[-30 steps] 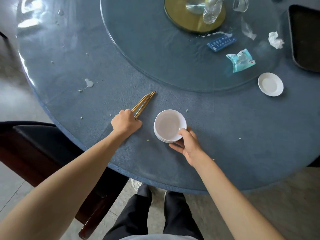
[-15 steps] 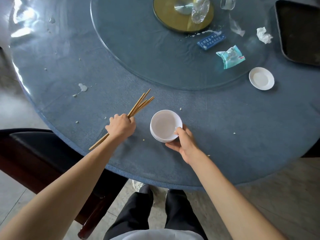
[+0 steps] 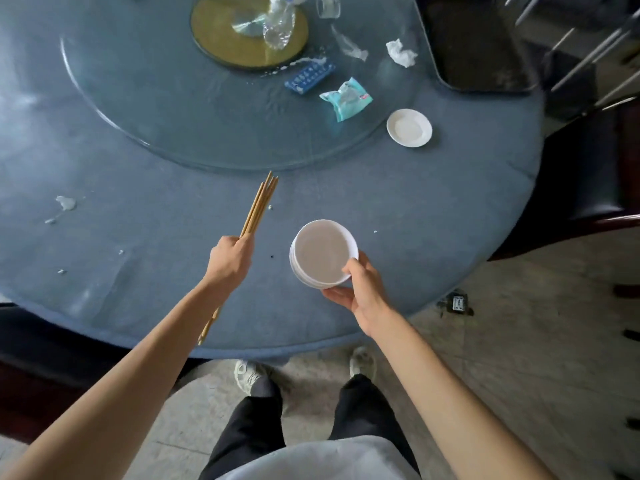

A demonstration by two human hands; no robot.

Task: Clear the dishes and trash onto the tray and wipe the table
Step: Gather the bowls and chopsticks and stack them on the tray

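My left hand grips a bundle of golden chopsticks, lifted above the blue round table with the tips pointing away from me. My right hand holds a stack of white bowls by the near rim, thumb inside. A small white saucer sits on the table further right. The dark tray lies at the far right edge. On the glass turntable lie a teal wrapper, a blue packet, a crumpled tissue and a crushed plastic bottle.
White spill spots and crumbs mark the cloth at the left. A clear cup and plastic film lie on the turntable. Dark chairs stand at the right and the near left. A floor socket sits below the table edge.
My left hand raised the chopsticks off the table and swung them more upright. My right hand lifted the bowl stack slightly. The view shifted right, bringing the tray and saucer closer to centre.
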